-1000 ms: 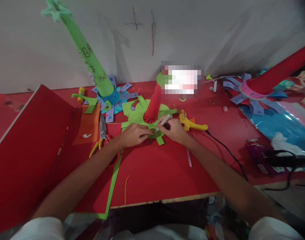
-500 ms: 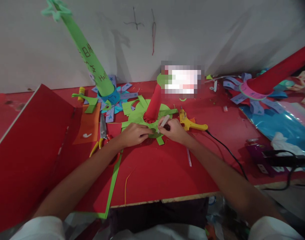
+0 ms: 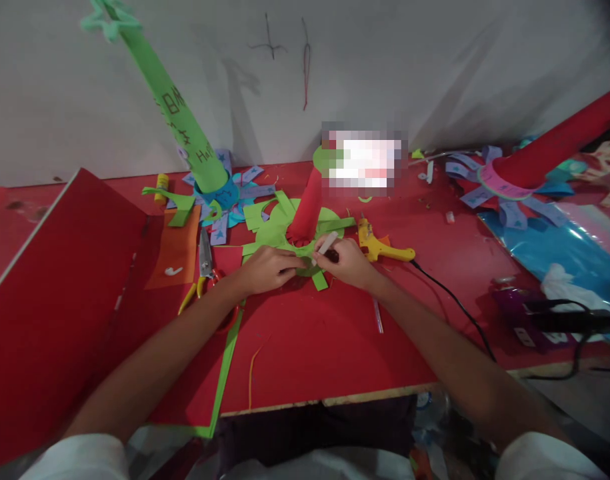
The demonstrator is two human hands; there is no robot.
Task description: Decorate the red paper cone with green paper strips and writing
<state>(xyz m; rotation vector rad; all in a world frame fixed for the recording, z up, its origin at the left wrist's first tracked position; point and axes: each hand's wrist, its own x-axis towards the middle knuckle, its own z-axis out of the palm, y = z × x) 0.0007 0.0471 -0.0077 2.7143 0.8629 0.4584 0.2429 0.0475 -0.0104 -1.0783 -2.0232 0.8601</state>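
A red paper cone (image 3: 307, 210) stands on a green paper base (image 3: 272, 233) with strips spreading outward. My right hand (image 3: 347, 261) is closed around a white pen-like stick (image 3: 328, 243), its lower end at the front of the green base. My left hand (image 3: 271, 269) rests at the base's front left edge, fingers pointing toward the right hand. Its fingers are bent close together over the green paper; whether they pinch it cannot be made out. A green strip (image 3: 319, 280) sticks out toward me between the hands.
A yellow glue gun (image 3: 385, 250) with a black cord lies right of my hands. Scissors (image 3: 205, 253) lie on the left, near a red folder (image 3: 59, 300). A tall green cone (image 3: 177, 120) and another red cone (image 3: 559, 150) stand behind.
The right hand and its white stick have shifted very slightly to the left. My left hand looks unmoved.
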